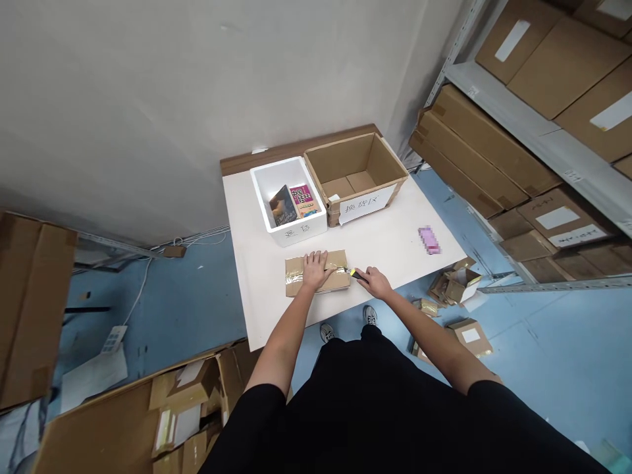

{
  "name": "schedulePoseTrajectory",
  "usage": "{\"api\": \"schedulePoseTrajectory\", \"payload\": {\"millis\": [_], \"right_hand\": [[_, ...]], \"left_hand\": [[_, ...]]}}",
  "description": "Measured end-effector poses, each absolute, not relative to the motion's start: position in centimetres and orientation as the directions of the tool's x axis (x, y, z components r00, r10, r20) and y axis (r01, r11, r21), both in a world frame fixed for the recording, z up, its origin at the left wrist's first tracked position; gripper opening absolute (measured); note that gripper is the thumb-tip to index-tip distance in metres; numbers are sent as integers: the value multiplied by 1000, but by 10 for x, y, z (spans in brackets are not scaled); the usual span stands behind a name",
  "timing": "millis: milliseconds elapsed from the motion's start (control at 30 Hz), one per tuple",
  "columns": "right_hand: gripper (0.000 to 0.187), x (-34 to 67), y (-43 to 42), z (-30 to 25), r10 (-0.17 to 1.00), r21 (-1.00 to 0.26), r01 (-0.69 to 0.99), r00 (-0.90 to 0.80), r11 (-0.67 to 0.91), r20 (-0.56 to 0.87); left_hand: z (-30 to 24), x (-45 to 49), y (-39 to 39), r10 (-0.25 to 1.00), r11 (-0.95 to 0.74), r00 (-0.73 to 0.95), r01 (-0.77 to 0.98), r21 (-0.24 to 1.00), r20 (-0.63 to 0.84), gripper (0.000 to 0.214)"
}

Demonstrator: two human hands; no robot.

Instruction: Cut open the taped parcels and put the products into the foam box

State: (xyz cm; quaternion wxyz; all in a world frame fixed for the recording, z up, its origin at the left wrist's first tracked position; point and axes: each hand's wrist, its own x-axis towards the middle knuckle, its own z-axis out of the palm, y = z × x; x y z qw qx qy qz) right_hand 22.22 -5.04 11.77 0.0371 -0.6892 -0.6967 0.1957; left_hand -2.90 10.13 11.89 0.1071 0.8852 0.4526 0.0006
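Observation:
A taped cardboard box (295, 271) lies flat near the front edge of the white table (257, 309). My left hand (315, 270) rests on top of it, fingers spread and thumb out to the right. In my right hand (376, 283) is a utility knife (354, 273) with a yellow and black handle. Its front end points left and meets the right end of the box, where shiny tape shows. The blade itself is too small to make out.
Behind the box stand a white foam box (301, 230) with books (284, 207) inside and an open cardboard carton (368, 201) with a paper label. A pixelated pink item (429, 240) lies at the right. Shelves of cartons (523, 184) rise beyond; opened boxes (469, 336) litter the floor.

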Motion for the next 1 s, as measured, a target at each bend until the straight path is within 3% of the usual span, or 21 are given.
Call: {"api": "schedulePoseTrajectory", "payload": {"millis": [167,367,567,733,800,867,1000], "right_hand": [[66,204,-56,124,960,-324,932,71,-160,-269],[73,189,-48,133,920,-244,933,170,-266,-352],[62,247,-56,137,829,-160,841,446,-517,-336],[51,271,-61,137,884,-399,790,390,-466,-258],[49,248,-57,130,871,-504,711,383,-490,-306],[49,217,-50,120,791,-567,552,450,-612,-415],[62,163,-38,100,723,-642,353,465,-681,-511]], "left_hand": [[124,-26,96,815,-518,566,807,283,-122,79],[125,-24,97,836,-476,529,830,289,-142,77],[122,-24,95,830,-511,550,816,271,-91,75],[123,-22,95,846,-491,525,836,243,-96,74],[123,-22,95,849,-484,518,842,237,-105,74],[124,-21,94,852,-476,512,844,248,-107,74],[126,-19,91,873,-435,475,861,265,-110,71]]}}
